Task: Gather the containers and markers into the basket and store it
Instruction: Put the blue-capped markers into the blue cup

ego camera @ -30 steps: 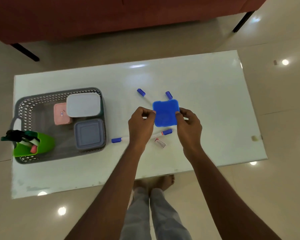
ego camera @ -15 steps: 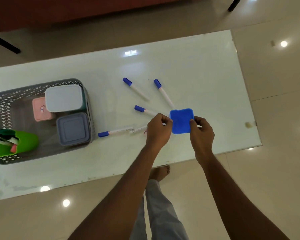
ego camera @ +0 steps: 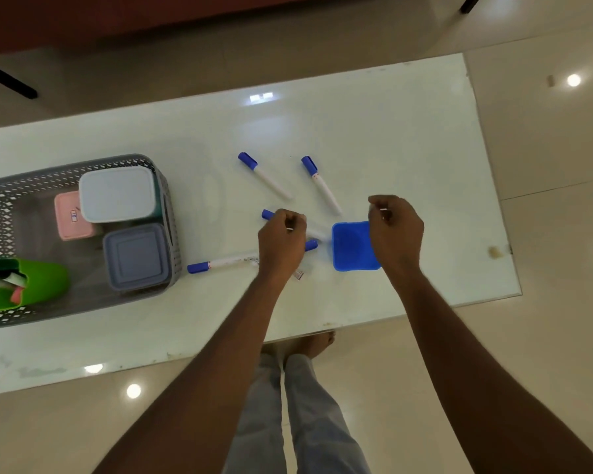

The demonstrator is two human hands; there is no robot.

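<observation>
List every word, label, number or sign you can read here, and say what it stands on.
No text here is legible.
On the pink container: a small dark mark on the lid, too small to read.
On the near marker, beside the basket: print along the barrel, too blurred to read.
On the far right marker: reddish print near the cap, too blurred to read.

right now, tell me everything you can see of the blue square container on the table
The blue square plastic-looking container has rounded corners and a plain matte top. It lies flat on the glossy white table, near its front edge. The right hand covers its upper right corner; contact cannot be told.
</observation>
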